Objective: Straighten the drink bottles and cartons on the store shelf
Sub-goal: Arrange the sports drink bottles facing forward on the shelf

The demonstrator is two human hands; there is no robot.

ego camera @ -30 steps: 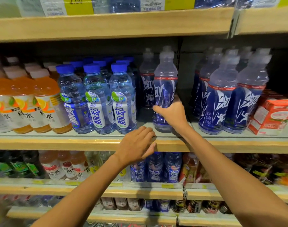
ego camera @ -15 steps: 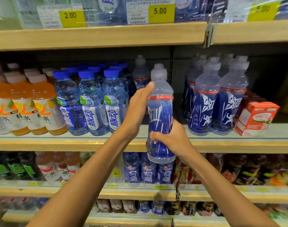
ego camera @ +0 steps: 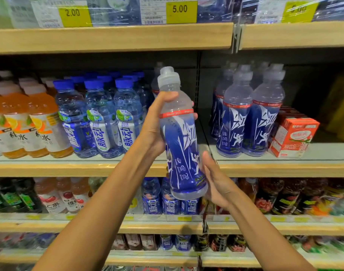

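Head view. Left hand [ego camera: 153,130] grips bottle [ego camera: 181,145] round its shoulder, thumb across the front below the cap, fingertips showing past the far side. Right hand [ego camera: 216,180] lies with fingers straight against the lower right side, near the base. Change from half a second ago: right hand then clasped the waist, and left hand only touched the upper part. Bottle is held clear in front of the middle shelf [ego camera: 89,169], cap up, long axis near vertical, top leaning slightly left, label towards camera.

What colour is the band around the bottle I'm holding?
Red. The band rings the held bottle; the head view shows it best.
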